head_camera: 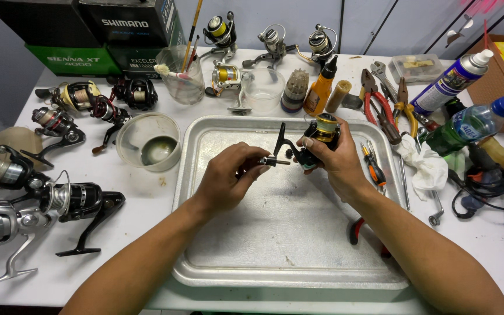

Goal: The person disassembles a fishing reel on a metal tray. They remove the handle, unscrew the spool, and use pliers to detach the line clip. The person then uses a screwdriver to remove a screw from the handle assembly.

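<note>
The right hand (332, 160) is closed around a small black spinning reel with a yellow-green spool (319, 137), holding it above the far edge of the shallow dented aluminium tray (287, 245) that sits at the middle of the white bench (141, 192). The left hand (231, 175) pinches a short dark metal handle shaft (274, 161) between thumb and fingertips, its tip pointing at the reel's side; whether the shaft already touches the reel body is hard to tell from this angle.

Just left of the tray, near its far left corner, stands a round translucent plastic bowl (148, 140) with a dark residue at the bottom. Along the bench's left edge lie several black and silver spinning reels (59, 201). Beside the tray's right edge rest a small orange-handled screwdriver (373, 169) and a crumpled white cloth (427, 169). Farther back, toward the far right corner, lie red-handled pliers (374, 102), an orange squeeze bottle with a black cap (320, 90) and a blue-and-white spray can (453, 81).
</note>
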